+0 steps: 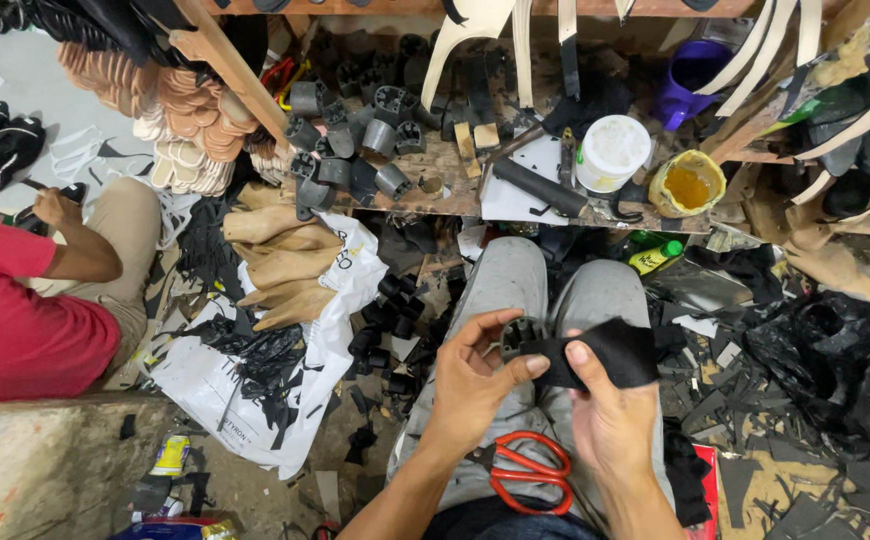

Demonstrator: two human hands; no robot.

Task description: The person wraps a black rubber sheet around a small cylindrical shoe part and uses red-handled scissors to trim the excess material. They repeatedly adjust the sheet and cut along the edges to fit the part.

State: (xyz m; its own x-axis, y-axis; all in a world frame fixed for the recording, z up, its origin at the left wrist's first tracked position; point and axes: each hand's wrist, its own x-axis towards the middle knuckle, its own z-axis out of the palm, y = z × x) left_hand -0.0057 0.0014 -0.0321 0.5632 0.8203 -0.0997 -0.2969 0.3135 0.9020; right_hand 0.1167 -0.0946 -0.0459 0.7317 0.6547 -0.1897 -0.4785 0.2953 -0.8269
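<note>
My left hand (477,378) and my right hand (610,415) are raised over my lap. Together they grip a dark heel block (517,336) with a strip of black material (605,352) wrapped over it. The left thumb and fingers pinch the block's left side. The right thumb presses on the black strip near its middle. Red-handled scissors (527,470) lie on my grey trousers just below both hands, touched by neither.
A low wooden bench (445,185) ahead holds several grey heel blocks (355,140), a white tub (613,152), a yellow glue pot (688,185) and a purple cup (690,85). Wooden shoe lasts (280,265) lie on a white bag at left. A person in red (25,300) sits far left.
</note>
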